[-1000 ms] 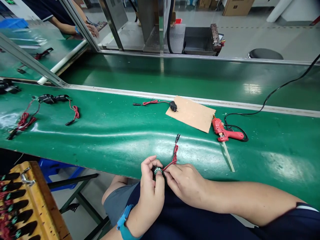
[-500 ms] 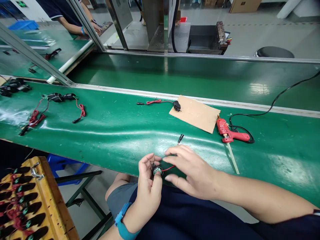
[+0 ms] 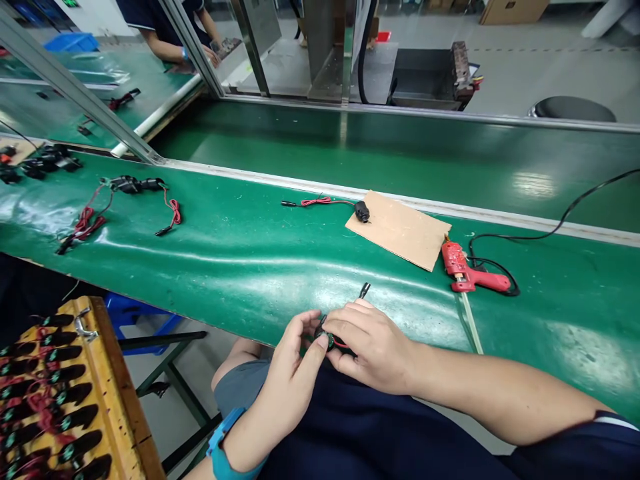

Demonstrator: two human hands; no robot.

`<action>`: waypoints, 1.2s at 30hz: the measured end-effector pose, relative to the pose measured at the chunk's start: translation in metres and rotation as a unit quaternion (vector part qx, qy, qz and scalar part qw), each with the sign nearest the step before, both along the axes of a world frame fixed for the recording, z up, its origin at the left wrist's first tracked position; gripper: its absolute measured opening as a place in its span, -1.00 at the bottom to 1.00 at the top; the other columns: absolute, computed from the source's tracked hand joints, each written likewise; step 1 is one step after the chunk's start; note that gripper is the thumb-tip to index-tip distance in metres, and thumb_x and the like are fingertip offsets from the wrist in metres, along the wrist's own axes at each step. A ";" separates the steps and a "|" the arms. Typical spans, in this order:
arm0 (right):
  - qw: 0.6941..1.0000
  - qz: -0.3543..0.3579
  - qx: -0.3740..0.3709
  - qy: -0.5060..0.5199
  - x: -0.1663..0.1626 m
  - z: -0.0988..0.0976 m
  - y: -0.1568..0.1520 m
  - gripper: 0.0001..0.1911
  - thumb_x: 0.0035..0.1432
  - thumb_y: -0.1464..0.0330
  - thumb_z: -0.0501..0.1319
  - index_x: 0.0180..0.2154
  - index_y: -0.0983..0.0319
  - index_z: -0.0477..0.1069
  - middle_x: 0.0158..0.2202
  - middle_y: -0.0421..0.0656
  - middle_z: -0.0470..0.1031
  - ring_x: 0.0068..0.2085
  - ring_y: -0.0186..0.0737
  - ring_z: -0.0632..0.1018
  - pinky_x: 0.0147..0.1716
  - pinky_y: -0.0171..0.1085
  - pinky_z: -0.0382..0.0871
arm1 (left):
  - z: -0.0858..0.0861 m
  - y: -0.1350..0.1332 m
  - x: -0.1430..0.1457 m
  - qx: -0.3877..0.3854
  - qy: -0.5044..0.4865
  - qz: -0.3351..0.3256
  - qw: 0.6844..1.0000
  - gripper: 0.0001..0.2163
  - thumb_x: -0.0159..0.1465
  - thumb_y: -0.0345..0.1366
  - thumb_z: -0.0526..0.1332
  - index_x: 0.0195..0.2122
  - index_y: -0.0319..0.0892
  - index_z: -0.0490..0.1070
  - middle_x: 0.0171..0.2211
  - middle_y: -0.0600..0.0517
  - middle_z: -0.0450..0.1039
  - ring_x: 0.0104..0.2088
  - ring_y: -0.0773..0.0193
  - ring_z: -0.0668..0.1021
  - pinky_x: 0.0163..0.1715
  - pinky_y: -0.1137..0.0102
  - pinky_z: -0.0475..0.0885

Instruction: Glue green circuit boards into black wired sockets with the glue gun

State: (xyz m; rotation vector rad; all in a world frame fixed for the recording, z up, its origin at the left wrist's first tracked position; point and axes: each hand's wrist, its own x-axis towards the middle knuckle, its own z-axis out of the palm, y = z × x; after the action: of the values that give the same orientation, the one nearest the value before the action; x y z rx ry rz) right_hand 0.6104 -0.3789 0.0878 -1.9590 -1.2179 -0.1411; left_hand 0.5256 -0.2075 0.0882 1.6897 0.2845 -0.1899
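Note:
At the table's front edge, my left hand (image 3: 295,363) is closed around a small round black part (image 3: 320,329) with a green circuit board (image 3: 329,340) facing up. My left thumb presses on the board's rim. My right hand (image 3: 375,343) is closed against the part's right side, fingertips at its edge. A red wire (image 3: 341,345) runs from the board in between the right thumb and fingers, which hide most of it. The wire's black plug (image 3: 365,290) pokes out beyond my right knuckles.
A red glue gun (image 3: 465,270) with a glue stick lies to the right, beside cardboard (image 3: 405,230) bearing a black wired part (image 3: 361,211). More wired parts (image 3: 130,185) lie left. A wooden rack (image 3: 110,387) of parts stands lower left. Another person's arm (image 3: 165,50) shows behind the frame.
My right hand has moved left and closed in on the round part and its wire; before, its fingers were spread apart from it. The view has shifted slightly.

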 end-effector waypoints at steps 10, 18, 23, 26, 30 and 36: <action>0.999 0.017 0.009 -0.029 -0.005 -0.003 -0.001 -0.83 0.26 0.48 0.20 -0.09 0.31 0.42 -0.21 -0.02 0.58 -0.30 -0.17 0.53 -0.31 -0.15 0.35 | 0.009 0.005 0.006 -0.068 0.045 -0.041 0.996 -0.70 0.36 -0.19 0.27 0.08 -0.18 0.49 -0.16 -0.04 0.57 -0.18 0.20 0.56 -0.15 0.33 0.49; 1.000 0.004 0.008 -0.015 -0.009 -0.007 0.002 -0.84 0.24 0.49 0.20 -0.12 0.27 0.43 -0.27 -0.07 0.59 -0.32 -0.18 0.55 -0.32 -0.16 0.39 | -0.007 0.008 0.002 -0.068 0.052 -0.053 0.995 -0.72 0.35 -0.17 0.28 0.02 -0.19 0.49 -0.28 0.01 0.50 -0.23 0.21 0.52 -0.20 0.34 0.44; 0.998 0.047 -0.029 0.012 -0.015 -0.005 -0.010 -0.70 0.32 0.40 0.27 0.07 0.26 0.40 -0.07 0.01 0.58 -0.12 -0.07 0.58 -0.13 -0.07 0.44 | -0.002 0.005 -0.009 -0.098 0.058 -0.013 0.993 -0.70 0.31 -0.13 0.32 -0.05 -0.22 0.51 -0.34 0.02 0.50 -0.36 0.28 0.51 -0.33 0.39 0.41; 0.996 0.078 -0.027 -0.015 -0.013 -0.012 -0.020 -0.42 0.25 0.25 0.38 0.23 0.26 0.33 0.10 0.10 0.51 0.06 0.09 0.54 0.02 0.04 0.39 | -0.004 0.023 -0.025 -0.135 0.074 0.036 0.987 -0.65 0.24 -0.05 0.37 -0.13 -0.25 0.51 -0.42 0.03 0.46 -0.47 0.33 0.51 -0.42 0.42 0.37; 0.998 0.065 -0.007 -0.011 -0.004 -0.032 -0.019 -0.43 0.23 0.20 0.37 0.21 0.21 0.38 0.17 0.07 0.46 0.11 0.16 0.52 0.07 0.05 0.37 | -0.010 0.061 -0.070 -0.126 0.095 0.198 0.968 -0.60 0.19 -0.02 0.38 -0.15 -0.26 0.47 -0.43 0.04 0.47 -0.54 0.36 0.51 -0.48 0.43 0.36; 0.990 0.136 -0.014 0.045 -0.026 -0.013 0.033 -0.53 0.32 0.30 0.28 0.23 0.17 0.35 0.15 0.02 0.49 0.07 0.02 0.58 0.03 -0.07 0.50 | -0.008 0.076 -0.124 -0.001 0.013 0.377 0.926 -0.65 0.25 -0.12 0.35 -0.03 -0.23 0.48 -0.38 0.05 0.46 -0.41 0.30 0.51 -0.33 0.37 0.45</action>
State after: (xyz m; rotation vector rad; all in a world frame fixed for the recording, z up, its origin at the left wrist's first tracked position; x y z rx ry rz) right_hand 0.5841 -0.3459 0.0750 -1.7825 -1.4182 0.1042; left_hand 0.4012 -0.1318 0.0802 1.4634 0.9252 0.3623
